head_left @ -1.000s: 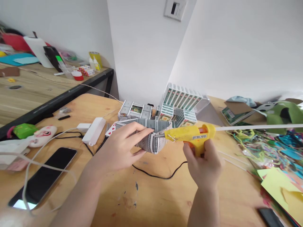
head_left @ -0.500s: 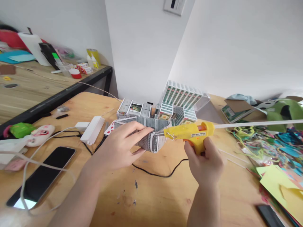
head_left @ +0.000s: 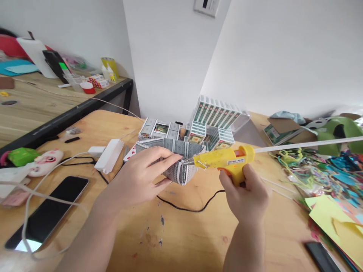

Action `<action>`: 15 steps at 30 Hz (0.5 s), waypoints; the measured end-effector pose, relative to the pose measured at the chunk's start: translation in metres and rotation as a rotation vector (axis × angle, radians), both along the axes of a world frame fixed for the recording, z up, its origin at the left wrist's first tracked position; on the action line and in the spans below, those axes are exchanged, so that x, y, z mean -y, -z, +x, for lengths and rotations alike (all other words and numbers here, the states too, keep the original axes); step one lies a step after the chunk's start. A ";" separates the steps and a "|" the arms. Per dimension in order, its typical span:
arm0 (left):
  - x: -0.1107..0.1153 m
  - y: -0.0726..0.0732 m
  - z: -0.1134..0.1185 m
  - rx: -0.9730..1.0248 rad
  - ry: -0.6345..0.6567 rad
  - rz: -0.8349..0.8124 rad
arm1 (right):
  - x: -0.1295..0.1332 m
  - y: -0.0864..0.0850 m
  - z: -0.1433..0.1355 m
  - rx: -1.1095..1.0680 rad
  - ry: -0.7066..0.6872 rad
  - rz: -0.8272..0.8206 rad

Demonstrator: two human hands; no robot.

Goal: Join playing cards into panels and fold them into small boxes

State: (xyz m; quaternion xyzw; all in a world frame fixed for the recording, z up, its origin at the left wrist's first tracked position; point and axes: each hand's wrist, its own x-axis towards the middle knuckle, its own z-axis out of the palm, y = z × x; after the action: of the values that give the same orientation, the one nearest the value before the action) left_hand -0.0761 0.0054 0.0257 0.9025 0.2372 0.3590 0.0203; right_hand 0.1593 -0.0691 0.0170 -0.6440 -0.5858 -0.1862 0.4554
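Observation:
My left hand grips a hollow box-like structure made of grey-patterned playing cards, fingers on its near side and thumb low. In my right hand is a yellow hot glue gun, held by its handle with a finger at the orange trigger. Its metal nozzle meets the near edge of the card structure, close to my left fingertips. A long white glue stick sticks out of the gun's back. Part of the card structure is hidden behind my left hand.
Stacked card packs and another card structure stand by the wall. At left lie a phone, a white power adapter and cables. Craft scraps and yellow paper cover the right. A black cord crosses the table.
The camera view has shifted slightly. The card structure has tilted a little in my left hand, and the glue gun has moved slightly left and down with its nozzle still at the edge.

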 end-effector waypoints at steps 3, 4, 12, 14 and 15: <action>0.000 0.000 0.000 -0.009 -0.005 0.003 | 0.002 -0.001 0.001 -0.016 0.018 -0.026; 0.000 -0.001 0.000 -0.007 -0.006 0.006 | 0.003 -0.003 0.002 -0.030 0.033 -0.046; 0.000 0.000 0.000 -0.022 -0.024 -0.044 | 0.014 0.003 0.047 -0.310 0.383 -0.388; 0.001 0.001 0.002 -0.042 -0.033 -0.095 | 0.016 0.027 0.075 -0.355 0.357 -0.484; 0.001 0.001 0.003 -0.050 -0.031 -0.122 | 0.017 0.042 0.088 -0.378 0.319 -0.496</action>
State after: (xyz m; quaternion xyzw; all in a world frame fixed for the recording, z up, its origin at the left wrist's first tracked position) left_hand -0.0732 0.0044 0.0244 0.9045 0.2731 0.3214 0.0638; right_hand 0.2477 -0.0862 -0.0255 -0.8416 -0.4106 0.0156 0.3505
